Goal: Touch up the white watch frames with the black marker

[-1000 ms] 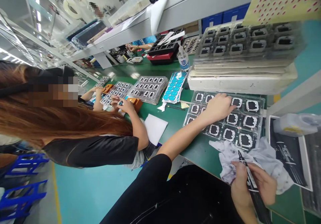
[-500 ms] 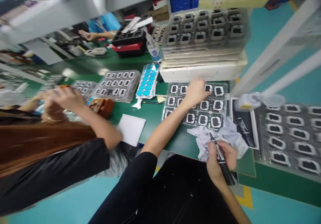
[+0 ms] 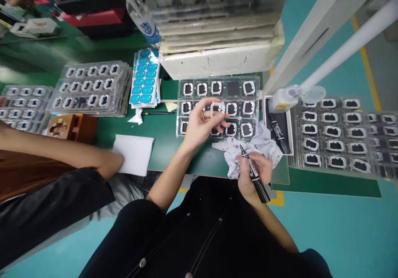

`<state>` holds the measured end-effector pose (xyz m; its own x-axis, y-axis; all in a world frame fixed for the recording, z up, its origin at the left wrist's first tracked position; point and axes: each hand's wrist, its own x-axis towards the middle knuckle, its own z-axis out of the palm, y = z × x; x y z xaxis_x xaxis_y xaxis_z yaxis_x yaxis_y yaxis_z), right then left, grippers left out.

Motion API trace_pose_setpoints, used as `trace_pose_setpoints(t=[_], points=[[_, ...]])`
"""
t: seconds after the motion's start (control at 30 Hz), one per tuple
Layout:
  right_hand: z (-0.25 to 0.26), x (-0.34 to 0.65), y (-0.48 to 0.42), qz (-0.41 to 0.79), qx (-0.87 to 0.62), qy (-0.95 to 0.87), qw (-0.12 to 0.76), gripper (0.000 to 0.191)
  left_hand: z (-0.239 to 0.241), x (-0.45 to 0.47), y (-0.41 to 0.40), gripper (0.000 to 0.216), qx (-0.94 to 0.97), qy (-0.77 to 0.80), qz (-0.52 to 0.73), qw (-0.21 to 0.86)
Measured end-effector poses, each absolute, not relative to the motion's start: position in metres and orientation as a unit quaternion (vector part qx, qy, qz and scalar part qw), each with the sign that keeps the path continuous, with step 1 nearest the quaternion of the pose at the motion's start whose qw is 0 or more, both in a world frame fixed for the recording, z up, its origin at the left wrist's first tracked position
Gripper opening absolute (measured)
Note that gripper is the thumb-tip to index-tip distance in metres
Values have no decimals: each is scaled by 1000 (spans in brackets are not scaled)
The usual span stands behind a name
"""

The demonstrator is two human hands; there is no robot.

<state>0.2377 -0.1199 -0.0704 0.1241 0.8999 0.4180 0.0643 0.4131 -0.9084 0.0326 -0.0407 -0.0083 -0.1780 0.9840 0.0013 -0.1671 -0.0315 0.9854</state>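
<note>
White-framed part (image 3: 217, 107) being pinched between fingers of left hand (image 3: 200, 123), lifted just above clear tray (image 3: 218, 106) of matching parts on green bench (image 3: 168, 143). One tray pocket in top row sitting bare. Right hand (image 3: 252, 171) closing around black marker (image 3: 254, 174), tip pointing up toward the tray, hand resting on crumpled white cloth (image 3: 248, 149). Co-worker's forearm (image 3: 62, 151) lying across bench at left, near white sheet (image 3: 134, 154). Further filled tray (image 3: 338, 135) sitting to right.

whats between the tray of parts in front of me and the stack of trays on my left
In the head view, a sheaf of blue sticker sheets lies between the clear tray and the left stack, with bare green bench below.
</note>
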Motion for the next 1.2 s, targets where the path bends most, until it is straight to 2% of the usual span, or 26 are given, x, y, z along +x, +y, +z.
trace_pose_setpoints(t=[0.23,0.6,0.93,1.2], points=[[-68,234,-113,360,-349,-608,615,18,-42,71,-118,45,300,513,562,576],[-63,232,-116,375,-387,-634,555,14,-63,83,-135,21,406,572,523,484],[-59,230,-117,377,-408,-628,545,12,-59,83,-136,25,445,591,504,446],[-60,228,-117,376,-408,-622,552,12,-62,82,-138,40,451,633,477,410]])
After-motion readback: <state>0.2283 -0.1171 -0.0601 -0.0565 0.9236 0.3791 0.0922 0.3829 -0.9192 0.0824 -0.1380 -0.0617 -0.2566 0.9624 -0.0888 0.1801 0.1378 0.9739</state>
